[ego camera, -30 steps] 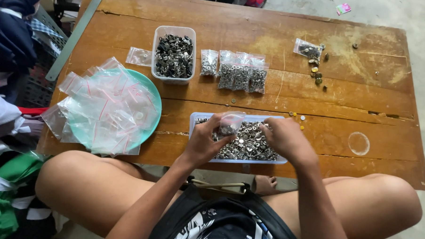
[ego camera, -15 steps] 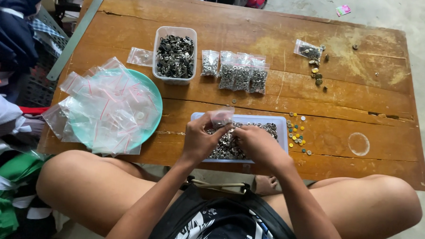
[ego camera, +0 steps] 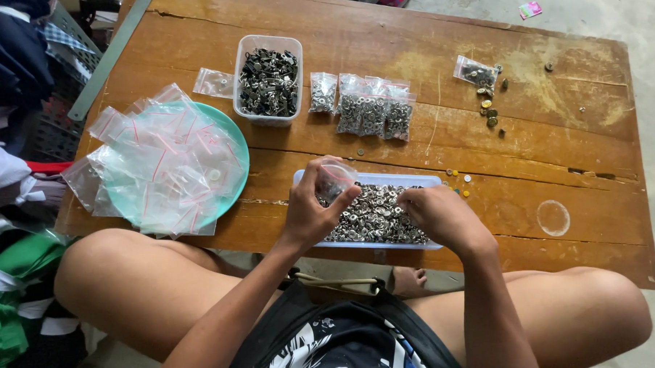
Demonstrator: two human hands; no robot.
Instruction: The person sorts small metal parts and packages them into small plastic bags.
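Since a moment ago the right hand has slid left across the tray of metal rings on the counter, fingers clenched among them, while the left hand grasps a small clear bag raised over the tray for filling.

A turquoise plate heaped with empty clear zip bags is sitting left of the hands. Beyond them, a tub of dark metal parts is standing beside filled small bags.
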